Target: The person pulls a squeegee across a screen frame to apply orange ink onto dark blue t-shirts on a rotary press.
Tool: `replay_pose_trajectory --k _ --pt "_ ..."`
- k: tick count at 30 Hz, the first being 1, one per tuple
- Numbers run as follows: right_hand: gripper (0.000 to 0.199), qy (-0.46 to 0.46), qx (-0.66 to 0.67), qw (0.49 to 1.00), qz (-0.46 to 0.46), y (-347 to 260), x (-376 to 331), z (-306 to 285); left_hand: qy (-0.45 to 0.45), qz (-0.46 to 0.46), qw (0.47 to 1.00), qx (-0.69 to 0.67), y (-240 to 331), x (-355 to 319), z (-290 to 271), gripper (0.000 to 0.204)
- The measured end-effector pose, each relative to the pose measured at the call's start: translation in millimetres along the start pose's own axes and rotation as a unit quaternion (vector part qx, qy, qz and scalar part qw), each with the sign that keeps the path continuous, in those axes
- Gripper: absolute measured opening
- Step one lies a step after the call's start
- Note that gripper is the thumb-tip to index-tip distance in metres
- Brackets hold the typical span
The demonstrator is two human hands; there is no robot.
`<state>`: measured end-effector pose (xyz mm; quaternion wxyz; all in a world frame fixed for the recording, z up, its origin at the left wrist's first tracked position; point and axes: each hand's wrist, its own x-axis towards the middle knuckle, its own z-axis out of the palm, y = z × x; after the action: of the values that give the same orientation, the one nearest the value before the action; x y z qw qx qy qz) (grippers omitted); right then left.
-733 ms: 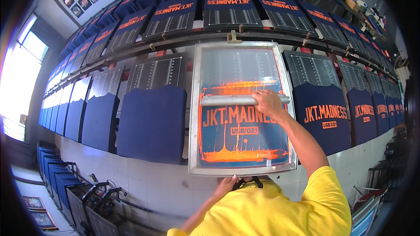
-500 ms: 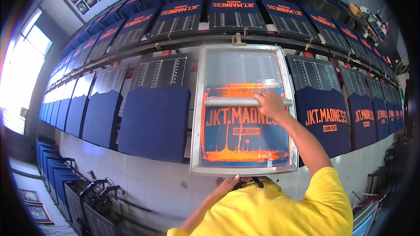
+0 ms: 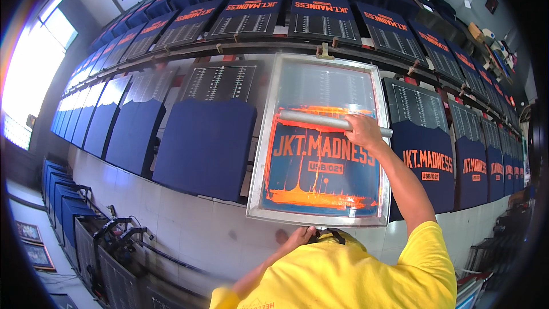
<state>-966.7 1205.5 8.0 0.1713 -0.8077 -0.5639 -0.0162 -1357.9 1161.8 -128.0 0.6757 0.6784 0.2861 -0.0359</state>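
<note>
A metal-framed printing screen [image 3: 261, 166] lies on a sloping table, its blue mesh showing orange lettering. Orange ink [image 3: 314, 197] pools along its near edge and smears near the top. My right hand [image 3: 363, 131] is shut on the right part of a long grey squeegee [image 3: 311, 119], which lies across the upper part of the mesh. My left hand [image 3: 297, 237] grips the near rim of the frame. What lies under the screen is hidden.
Navy shirts on boards run along the table: a plain one [image 3: 206, 146] to the left of the screen, and printed ones [image 3: 426, 163] to the right and in a far row [image 3: 320, 14]. A bright window [image 3: 34, 80] is at the left. Stacked blue items [image 3: 60, 194] stand lower left.
My view has shifted a little. My right hand stays on the squeegee at about the same place on the mesh, and my left hand stays on the near rim.
</note>
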Motion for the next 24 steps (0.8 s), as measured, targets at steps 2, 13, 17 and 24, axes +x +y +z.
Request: replay_pose_trajectory --k 2,13,17,24 --pt "0.025 -0.002 -0.006 1.000 0.003 9 -3 6 0.004 -0.006 1.000 -0.006 10 -3 0 0.051" --pt "0.031 -0.018 -0.007 0.999 -0.036 4 18 11 -0.014 0.018 0.999 -0.043 -12 3 2 0.051" --pt "0.034 -0.084 -0.001 0.996 0.031 10 29 -6 -0.004 0.021 0.998 -0.066 -10 3 3 0.051" --pt "0.038 -0.099 0.034 0.993 0.059 13 33 -28 -0.013 0.007 0.999 -0.036 4 -2 -2 0.049"
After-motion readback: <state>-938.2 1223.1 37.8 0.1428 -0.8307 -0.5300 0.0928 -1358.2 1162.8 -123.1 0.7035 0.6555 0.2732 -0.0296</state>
